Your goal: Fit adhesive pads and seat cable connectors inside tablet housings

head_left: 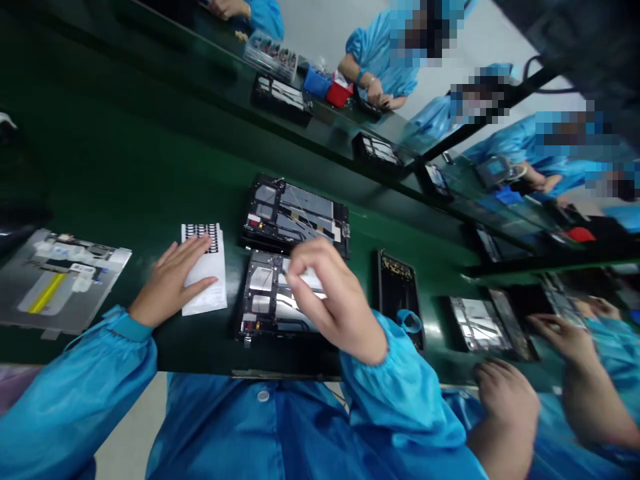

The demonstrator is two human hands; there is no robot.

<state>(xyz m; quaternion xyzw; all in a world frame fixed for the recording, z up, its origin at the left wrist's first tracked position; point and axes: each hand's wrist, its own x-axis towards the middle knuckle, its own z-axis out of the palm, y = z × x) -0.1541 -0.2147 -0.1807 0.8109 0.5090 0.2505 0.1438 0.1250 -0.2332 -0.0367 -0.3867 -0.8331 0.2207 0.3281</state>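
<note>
My left hand [175,280] lies with its fingers spread on a white sheet [207,297], which carries rows of small black stickers [213,233] along its top. My right hand [333,293] is closed, thumb and index finger pinched together above an opened device chassis [260,303]. Whatever the pinch holds is too small to make out. Silver plates and black strips show inside this chassis, and my hand hides part of its right side. Just behind it sits a stack of similar chassis [295,210].
At the left lies a grey panel [55,300] with a yellow strip. A black tray [397,287] holding a blue band [409,321] stands to the right. Co-workers' hands [510,400] work further right. Behind runs a raised shelf with red [339,93] and blue bins [317,81].
</note>
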